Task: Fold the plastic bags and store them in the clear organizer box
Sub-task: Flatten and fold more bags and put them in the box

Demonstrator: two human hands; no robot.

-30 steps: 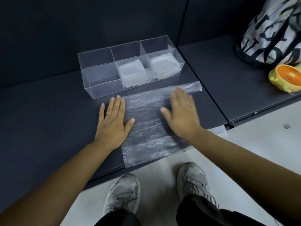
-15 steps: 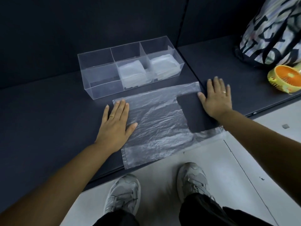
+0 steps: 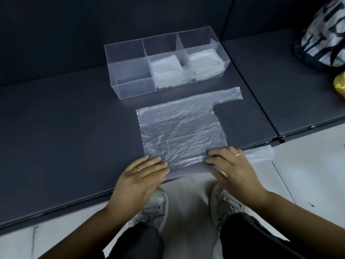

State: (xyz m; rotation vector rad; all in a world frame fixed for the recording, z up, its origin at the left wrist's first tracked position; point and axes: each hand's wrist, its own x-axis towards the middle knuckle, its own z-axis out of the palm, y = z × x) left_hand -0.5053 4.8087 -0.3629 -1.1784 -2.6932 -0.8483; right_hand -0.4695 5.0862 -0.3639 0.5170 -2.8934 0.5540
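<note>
plastic bag (image 3: 179,131) smoothed flat, left hand (image 3: 138,176) and right hand (image 3: 233,169) apart on its near edge, can't tell if pinching; guessing next is folding that edge far

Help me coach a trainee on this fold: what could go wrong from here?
1. The bag overhangs the front edge of the table where the left hand and right hand touch it; the thin film may slip and fold crooked.
2. The near handle hangs off the table and the far handle sticks out sideways; either may end up poking from the fold.
3. The bag is wrinkled, so it may fold bulky.
</note>
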